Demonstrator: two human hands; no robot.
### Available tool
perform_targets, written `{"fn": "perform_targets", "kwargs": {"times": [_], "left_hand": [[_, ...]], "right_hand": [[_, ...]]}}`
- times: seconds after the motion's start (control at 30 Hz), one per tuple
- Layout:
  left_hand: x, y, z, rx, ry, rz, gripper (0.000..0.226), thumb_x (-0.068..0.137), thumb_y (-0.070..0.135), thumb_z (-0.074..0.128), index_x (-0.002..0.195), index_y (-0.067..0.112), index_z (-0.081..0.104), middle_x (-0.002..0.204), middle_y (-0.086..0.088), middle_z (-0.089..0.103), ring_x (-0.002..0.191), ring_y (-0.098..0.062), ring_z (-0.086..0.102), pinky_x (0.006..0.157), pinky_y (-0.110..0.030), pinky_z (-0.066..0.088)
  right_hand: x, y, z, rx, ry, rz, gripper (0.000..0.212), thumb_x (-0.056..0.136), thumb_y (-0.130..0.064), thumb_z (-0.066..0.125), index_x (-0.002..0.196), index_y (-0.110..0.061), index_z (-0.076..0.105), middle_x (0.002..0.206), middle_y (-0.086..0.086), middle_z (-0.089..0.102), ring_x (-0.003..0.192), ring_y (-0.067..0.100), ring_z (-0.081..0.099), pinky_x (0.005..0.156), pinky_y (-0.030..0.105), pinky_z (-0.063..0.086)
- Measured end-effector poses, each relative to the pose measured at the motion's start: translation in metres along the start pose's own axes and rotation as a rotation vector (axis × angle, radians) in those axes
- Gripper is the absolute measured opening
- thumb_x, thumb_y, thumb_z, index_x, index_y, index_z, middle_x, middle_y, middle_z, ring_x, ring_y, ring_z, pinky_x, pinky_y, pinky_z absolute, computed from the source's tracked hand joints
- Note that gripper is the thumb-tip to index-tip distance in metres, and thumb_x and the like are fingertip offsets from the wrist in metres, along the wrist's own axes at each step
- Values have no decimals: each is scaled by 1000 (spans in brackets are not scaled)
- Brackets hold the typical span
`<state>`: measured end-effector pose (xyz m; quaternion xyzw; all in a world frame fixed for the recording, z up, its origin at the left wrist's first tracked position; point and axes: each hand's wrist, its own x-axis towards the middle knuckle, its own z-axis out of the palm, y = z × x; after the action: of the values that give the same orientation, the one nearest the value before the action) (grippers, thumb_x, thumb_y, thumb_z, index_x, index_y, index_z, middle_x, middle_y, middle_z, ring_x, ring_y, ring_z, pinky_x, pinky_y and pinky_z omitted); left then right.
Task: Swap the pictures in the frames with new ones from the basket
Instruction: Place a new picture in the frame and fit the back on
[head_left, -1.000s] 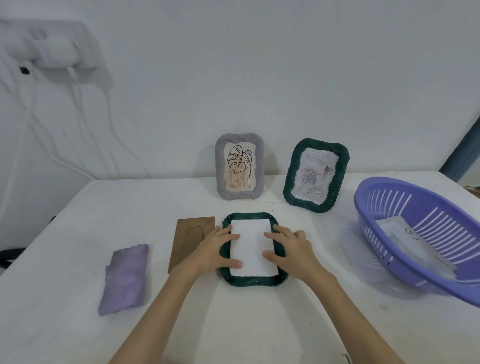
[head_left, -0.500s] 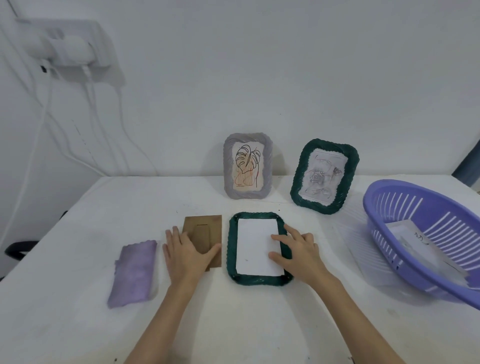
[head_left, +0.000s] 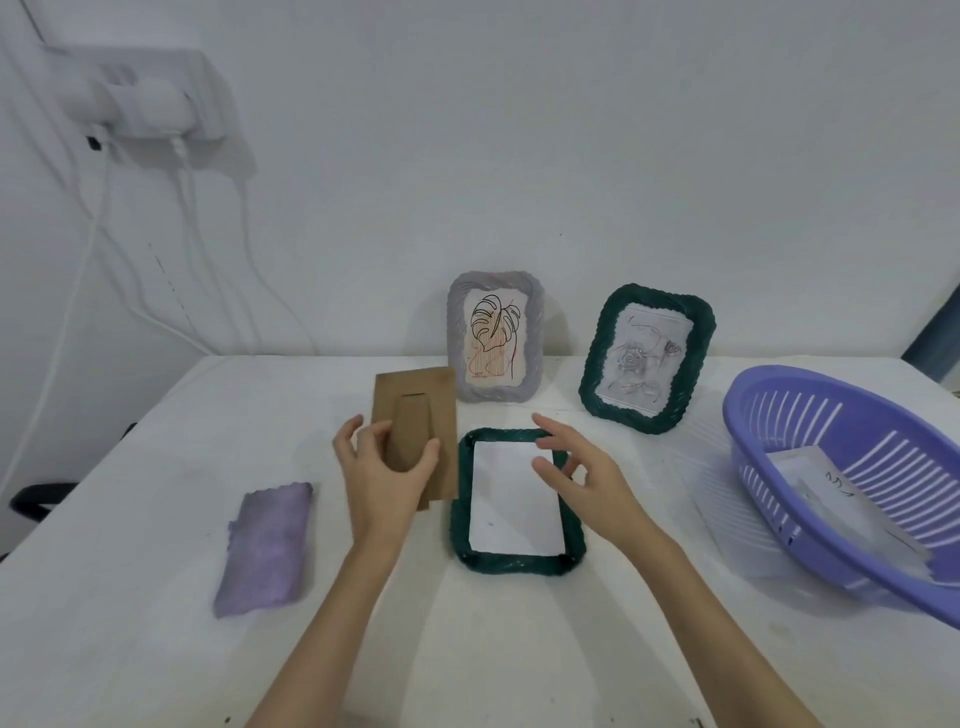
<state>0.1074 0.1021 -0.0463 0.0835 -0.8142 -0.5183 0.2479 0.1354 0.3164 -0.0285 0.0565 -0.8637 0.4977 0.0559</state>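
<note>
A dark green frame (head_left: 511, 560) lies face down on the white table, with a white picture back (head_left: 514, 512) showing inside it. My left hand (head_left: 382, 480) grips the brown cardboard backing board (head_left: 418, 400) and holds it lifted just left of that frame. My right hand (head_left: 582, 475) hovers over the frame's upper right corner with fingers loosely spread, holding nothing. A purple basket (head_left: 769, 415) at the right holds white pictures (head_left: 826, 486).
Two frames stand against the wall: a grey one (head_left: 460, 338) with a leaf drawing and a green one (head_left: 696, 322) with a rose sketch. A purple cloth (head_left: 267, 548) lies at the left. A transparent sheet (head_left: 711, 457) lies beside the basket. Cables hang down the wall at left.
My left hand left the frame, reached the brown backing board and has picked it up. My right hand has lifted off the frame's right edge.
</note>
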Motion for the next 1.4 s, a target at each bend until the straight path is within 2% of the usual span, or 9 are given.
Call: {"fn": "perform_targets", "kwargs": {"times": [0.07,0.2,0.33,0.43,0.53,0.67,1.13,1.3,1.4], "left_hand": [[-3,18,10,-87,-125,-29,50,68,31,79,109,16,54,127,5,30,101,-4,47,90,-16,36],[-15,39,29,-132,-320,-102,52,67,38,79,106,24,49,118,7,34,98,-6,47,85,-22,45],[-22,39,35,-119,-448,-136,44,74,39,73,109,25,49,119,6,38,101,-8,47,82,-22,44],[-20,34,29,-139,-570,-137,30,88,24,59,117,18,54,128,-2,48,104,-13,52,89,-29,48],[-15,28,22,-80,-661,-109,38,88,8,58,125,12,54,124,-4,57,95,-11,56,84,-23,47],[-14,24,22,1,-707,-83,48,82,1,63,128,12,51,118,-4,55,85,-11,53,79,-22,47],[-15,9,28,138,-738,15,57,79,4,68,131,15,47,107,-1,50,86,-11,50,80,-21,45],[-9,4,24,225,-770,100,58,79,13,71,132,15,49,126,-4,51,101,-9,42,91,-20,38],[-8,1,23,260,-808,95,58,79,17,71,133,15,49,128,-6,50,114,-16,44,103,-31,38]], "right_hand": [[3,-9,-3,94,-37,-40,40,89,-34,57,123,-49,46,110,-13,63,65,3,43,60,6,39],[1,-6,-8,123,-63,-61,41,83,-26,68,120,-40,57,102,-13,67,66,3,42,58,5,37],[-4,6,-17,49,-79,13,47,74,-22,76,113,-41,59,98,-17,65,79,6,45,72,9,37],[-7,16,-25,2,-102,58,51,72,-17,78,113,-39,58,94,-15,64,83,8,45,74,7,37],[-9,26,-27,-56,-144,114,52,71,-11,77,118,-28,61,95,-6,65,84,12,44,74,11,37],[-9,34,-18,-156,-168,143,53,70,-17,79,119,-29,61,93,-9,64,85,12,43,77,22,36],[-6,46,-12,-361,-179,120,52,77,-29,73,124,-39,54,96,-15,58,86,5,42,92,33,36],[-5,47,-11,-410,-216,128,51,79,-28,71,126,-39,52,99,-14,54,94,11,42,94,36,36],[-4,45,-10,-458,-240,129,50,80,-30,69,126,-40,51,99,-14,51,96,11,41,88,34,32]]}}
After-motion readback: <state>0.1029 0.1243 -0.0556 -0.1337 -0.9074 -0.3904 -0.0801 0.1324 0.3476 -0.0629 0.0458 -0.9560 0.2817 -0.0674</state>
